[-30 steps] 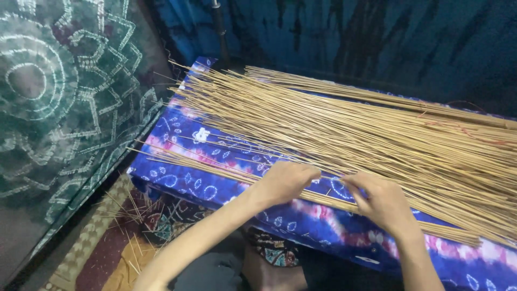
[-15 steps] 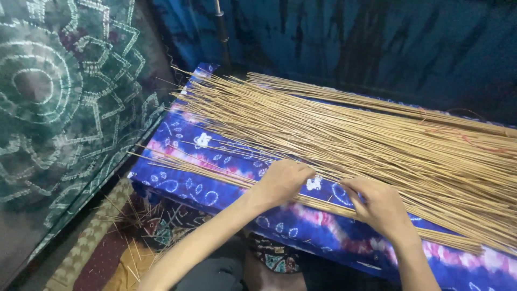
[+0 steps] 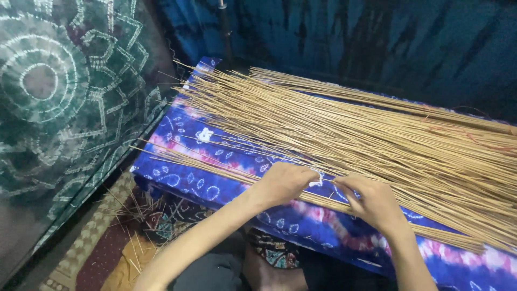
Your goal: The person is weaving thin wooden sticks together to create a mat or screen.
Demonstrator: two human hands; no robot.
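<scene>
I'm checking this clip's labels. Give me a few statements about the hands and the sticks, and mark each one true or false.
1. Both hands rest on the near row of thin sticks. True: the left hand and right hand press on it.
2. The sticks lie on a plain white sheet. False: they lie on a blue and pink patterned cloth.
3. The big spread of sticks lies beyond the hands. True.
4. The right hand is lifted high, holding one stick upright. False: it stays low on the row.
5. Loose bits of stick lie on the floor mat. True.
</scene>
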